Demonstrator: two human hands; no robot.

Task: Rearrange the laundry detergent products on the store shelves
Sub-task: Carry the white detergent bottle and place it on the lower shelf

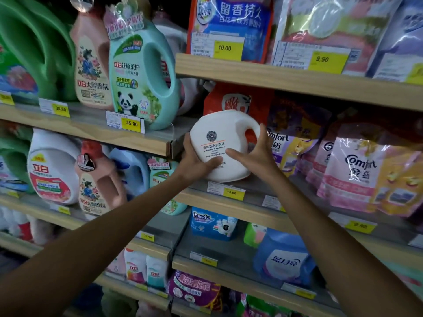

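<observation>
A white laundry-capsule jug (pixel 225 129) with a handle hole on its right side is tilted at the left end of the middle right shelf (pixel 206 200). My left hand (pixel 194 162) grips its lower left edge, thumb across the label. My right hand (pixel 256 154) holds its right side by the handle, thumb on the front. Behind the jug stands a red pouch (pixel 235 100). The jug's bottom edge is near the shelf board above a 14.90 price tag (pixel 231 192); whether it rests there is unclear.
Pink and purple Comfort pouches (pixel 357 170) fill the shelf to the jug's right. A teal panda bottle (pixel 142 76) and green jugs (pixel 34 49) stand on the upper left shelf. Blue pouches (pixel 229 26) sit above, and blue packs (pixel 215 223) below.
</observation>
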